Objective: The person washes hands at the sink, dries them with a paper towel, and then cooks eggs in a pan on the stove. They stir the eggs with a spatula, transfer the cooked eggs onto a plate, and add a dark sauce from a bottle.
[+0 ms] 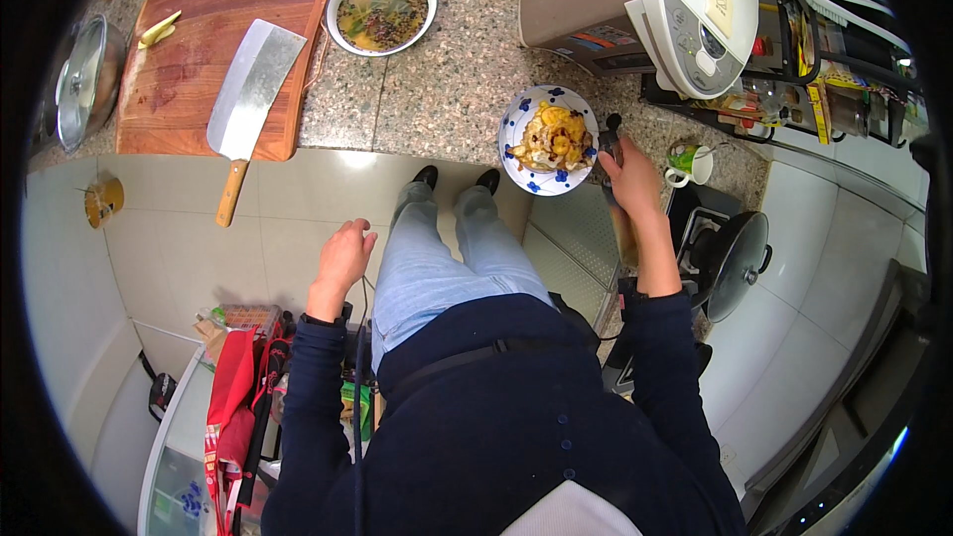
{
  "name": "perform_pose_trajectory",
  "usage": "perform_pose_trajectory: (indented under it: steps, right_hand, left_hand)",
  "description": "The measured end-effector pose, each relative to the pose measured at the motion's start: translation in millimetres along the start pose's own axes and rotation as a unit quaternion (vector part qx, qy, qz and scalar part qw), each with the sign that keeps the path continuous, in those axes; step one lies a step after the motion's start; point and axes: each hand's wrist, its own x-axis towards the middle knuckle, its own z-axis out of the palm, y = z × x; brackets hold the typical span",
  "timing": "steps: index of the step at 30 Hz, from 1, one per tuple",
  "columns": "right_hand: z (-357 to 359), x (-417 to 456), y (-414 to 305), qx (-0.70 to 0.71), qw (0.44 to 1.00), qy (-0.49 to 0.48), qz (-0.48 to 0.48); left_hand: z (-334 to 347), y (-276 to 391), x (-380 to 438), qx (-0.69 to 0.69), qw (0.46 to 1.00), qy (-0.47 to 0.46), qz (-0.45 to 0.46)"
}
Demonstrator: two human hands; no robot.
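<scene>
My right hand [639, 177] grips a slim bottle [622, 227] with a dark cap and brownish contents, just right of a plate. Part of the bottle is hidden behind the hand. The white plate with blue flowers [512, 156] lies at the counter's front edge and holds browned fried eggs [555, 138] with dark sauce on them. My left hand [345, 257] hangs in the air left of my legs, over the floor, its fingers loosely curled with nothing in them.
A cleaver [257, 89] lies on a wooden cutting board [179, 119], its handle past the front edge, near pale yellow-green slices [158, 31]. A bowl of soup [382, 9], an electric hot-water dispenser [595, 7], a green-and-white mug [690, 165] and a lidded pan on the stove [733, 264] stand around.
</scene>
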Motion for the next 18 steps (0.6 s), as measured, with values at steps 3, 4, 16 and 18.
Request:
perform_pose_trajectory:
  steps: [3,4,16,18]
  right_hand:
    - [1,-15,4,-0.02,0.999,-0.027,0.026]
    - [6,-19,10,-0.026,0.999,-0.023,0.023]
    - [12,-53,-28,0.026,0.997,-0.078,0.001]
    - [13,-53,-33,0.054,0.996,-0.064,-0.014]
  left_hand:
    - [-1,1,0,0.001,1.0,0.0,0.001]
    - [0,1,1,0.001,1.0,0.0,0.003]
    - [-8,9,9,0.016,1.0,-0.003,0.024]
    - [-8,9,10,0.013,1.0,-0.001,0.025]
